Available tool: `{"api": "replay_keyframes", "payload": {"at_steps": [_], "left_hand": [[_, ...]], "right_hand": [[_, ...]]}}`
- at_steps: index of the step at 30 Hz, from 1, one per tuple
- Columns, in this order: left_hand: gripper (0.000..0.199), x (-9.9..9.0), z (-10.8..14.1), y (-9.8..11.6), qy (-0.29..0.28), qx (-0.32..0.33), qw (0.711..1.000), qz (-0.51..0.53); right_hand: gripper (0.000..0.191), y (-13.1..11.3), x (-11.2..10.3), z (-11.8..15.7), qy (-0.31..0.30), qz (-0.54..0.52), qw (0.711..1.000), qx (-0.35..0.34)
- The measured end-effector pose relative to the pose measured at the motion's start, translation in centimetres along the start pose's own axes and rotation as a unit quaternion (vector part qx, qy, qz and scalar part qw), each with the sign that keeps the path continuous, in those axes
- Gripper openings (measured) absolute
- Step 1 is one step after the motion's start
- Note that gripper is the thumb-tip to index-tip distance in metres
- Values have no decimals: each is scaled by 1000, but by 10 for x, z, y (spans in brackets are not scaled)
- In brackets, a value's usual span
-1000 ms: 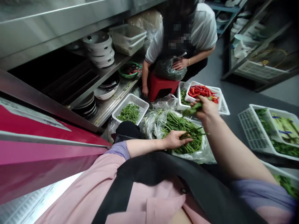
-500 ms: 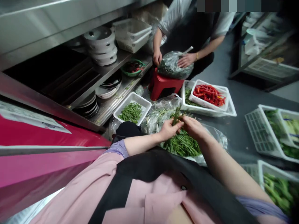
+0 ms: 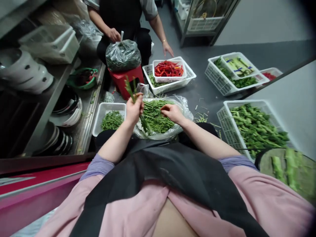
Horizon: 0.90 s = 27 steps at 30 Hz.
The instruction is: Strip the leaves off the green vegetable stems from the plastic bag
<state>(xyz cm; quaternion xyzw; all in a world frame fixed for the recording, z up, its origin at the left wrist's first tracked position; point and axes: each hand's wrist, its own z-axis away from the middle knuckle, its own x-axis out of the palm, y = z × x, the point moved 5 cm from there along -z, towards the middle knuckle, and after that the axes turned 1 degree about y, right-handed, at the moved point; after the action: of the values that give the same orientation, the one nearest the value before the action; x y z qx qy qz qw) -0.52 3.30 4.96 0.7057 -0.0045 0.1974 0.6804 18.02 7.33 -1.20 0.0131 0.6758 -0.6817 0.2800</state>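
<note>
- The left hand [image 3: 134,108] has its grip clamped on a few stems [image 3: 129,89], over the left side of the open bag [image 3: 188,115].
- The right hand [image 3: 172,113] hovers over that bag, fingers bent; whether its grip is apart or together, I cannot tell.
- The open bag, clear plastic, holds a heap of greens [image 3: 158,117].
- Just left of it, a small basket [image 3: 96,123] holds leafy pieces [image 3: 112,120].
- Beyond, a long basket [image 3: 172,88] holds more greenery and a white tray [image 3: 170,80] of red chillies [image 3: 169,68].
- To the right, a deep basket [image 3: 216,78] carries leaves and a tub [image 3: 243,76] of pale bundles [image 3: 239,66] with blue bands.
- Nearer, the right basket [image 3: 228,126] is full of thick stalks [image 3: 256,126].
- A red stool [image 3: 120,82] bears a stuffed bag [image 3: 123,59], touched by a person [image 3: 119,16].
</note>
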Motion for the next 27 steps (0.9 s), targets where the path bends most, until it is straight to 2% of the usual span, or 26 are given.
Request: {"api": "replay_keyframes", "payload": {"at_steps": [2,4,6,8,9,11,13,15,17,19,22,27], "left_hand": [[21,-17,-8,22,54,7,998,9],[17,-29,-13,38,77,7,997,23],[17,-33,-14,47,76,9,996,42],[18,-33,-12,49,66,7,996,63],[18,-32,-12,48,61,5,995,75],[18,-29,-12,46,50,-4,994,97],[17,-25,-13,46,40,-18,993,112],[17,-22,-14,48,31,-29,992,120],[17,-18,-16,51,23,-31,991,126],[19,-16,-16,54,19,-32,991,126],[21,-13,-16,55,8,-45,990,133],[23,-7,-15,50,5,-72,982,172]], "right_hand": [[15,29,19,7,-50,156,986,13],[17,54,43,19,-142,272,951,27],[17,68,59,32,-205,323,923,36],[15,65,61,39,-208,332,919,33],[15,57,56,38,-184,330,926,20],[21,33,36,34,-87,288,953,-27],[25,3,9,33,41,194,976,-89],[24,-22,-14,35,127,89,978,-141],[21,-37,-28,38,166,4,973,-162],[18,-42,-35,37,174,-80,970,-152],[17,-40,-39,29,127,-191,967,-108],[18,-38,-25,20,-97,-242,964,-45]]}}
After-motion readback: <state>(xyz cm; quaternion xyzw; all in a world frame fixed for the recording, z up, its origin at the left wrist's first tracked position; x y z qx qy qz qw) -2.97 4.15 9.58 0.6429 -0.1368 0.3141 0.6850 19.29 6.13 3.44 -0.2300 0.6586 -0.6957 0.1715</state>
